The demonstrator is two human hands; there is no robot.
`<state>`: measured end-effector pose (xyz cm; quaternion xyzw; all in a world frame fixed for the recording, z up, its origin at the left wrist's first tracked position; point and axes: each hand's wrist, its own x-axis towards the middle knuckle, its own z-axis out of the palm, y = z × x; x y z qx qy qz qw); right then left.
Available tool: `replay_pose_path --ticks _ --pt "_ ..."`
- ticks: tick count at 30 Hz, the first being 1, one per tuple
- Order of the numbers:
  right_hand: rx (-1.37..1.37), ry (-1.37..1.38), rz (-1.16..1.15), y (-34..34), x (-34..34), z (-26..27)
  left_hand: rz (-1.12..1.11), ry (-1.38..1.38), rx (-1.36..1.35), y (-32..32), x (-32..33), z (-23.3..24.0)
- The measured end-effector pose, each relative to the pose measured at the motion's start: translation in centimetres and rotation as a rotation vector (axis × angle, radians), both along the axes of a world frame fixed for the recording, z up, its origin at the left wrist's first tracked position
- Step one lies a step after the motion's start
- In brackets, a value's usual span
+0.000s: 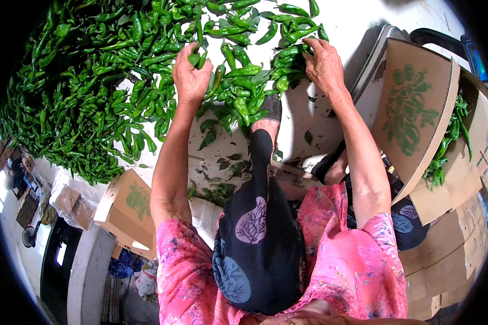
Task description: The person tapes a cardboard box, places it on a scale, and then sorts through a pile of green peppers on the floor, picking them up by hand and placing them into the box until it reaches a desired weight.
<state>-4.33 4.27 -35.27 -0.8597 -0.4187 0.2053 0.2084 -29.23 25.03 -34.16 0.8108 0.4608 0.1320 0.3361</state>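
Green peppers (pixel 105 81) lie in a large heap on the pale floor at the upper left, with looser ones across the upper middle. My left hand (pixel 190 74) is at the heap's right edge, thumb and fingers curled around a green pepper. My right hand (pixel 324 64) rests its fingertips on the right side of a small cluster of peppers (pixel 288 61); whether it grips any is hidden. More peppers (pixel 242 103) lie between the hands, just above my foot. At the right, a printed cardboard box (pixel 410 109) has peppers (pixel 447 142) inside and over its edge.
Another cardboard box (pixel 124 207) stands at the lower left near a wrapped plastic bundle (pixel 71 199). Fallen leaves (pixel 215 193) lie on the floor by my legs. A metal-framed chair (pixel 374 53) is behind the right box. Flattened cardboard (pixel 443 256) lies at the lower right.
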Motion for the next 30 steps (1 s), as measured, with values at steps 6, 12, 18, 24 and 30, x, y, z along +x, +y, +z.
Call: replay_pose_path --ticks 6,12,18,24,30 --pt "0.115 -0.281 0.033 3.3 -0.4 0.0 -0.453 0.138 0.325 1.4 7.3 -0.4" --pt "-0.073 -0.349 0.248 4.4 0.7 -1.2 -0.388 0.275 0.281 2.4 8.8 -1.3" --pt "0.131 0.136 -0.253 2.8 3.3 -1.7 -0.28 0.139 0.081 5.5 8.8 -0.3" --pt "0.122 0.056 -0.118 4.3 5.2 -1.9 -0.701 0.358 0.454 3.9 11.0 -3.0" --pt "-0.179 -0.087 0.039 5.9 3.5 -1.9 -0.46 0.336 0.246 5.8 9.7 -1.7"
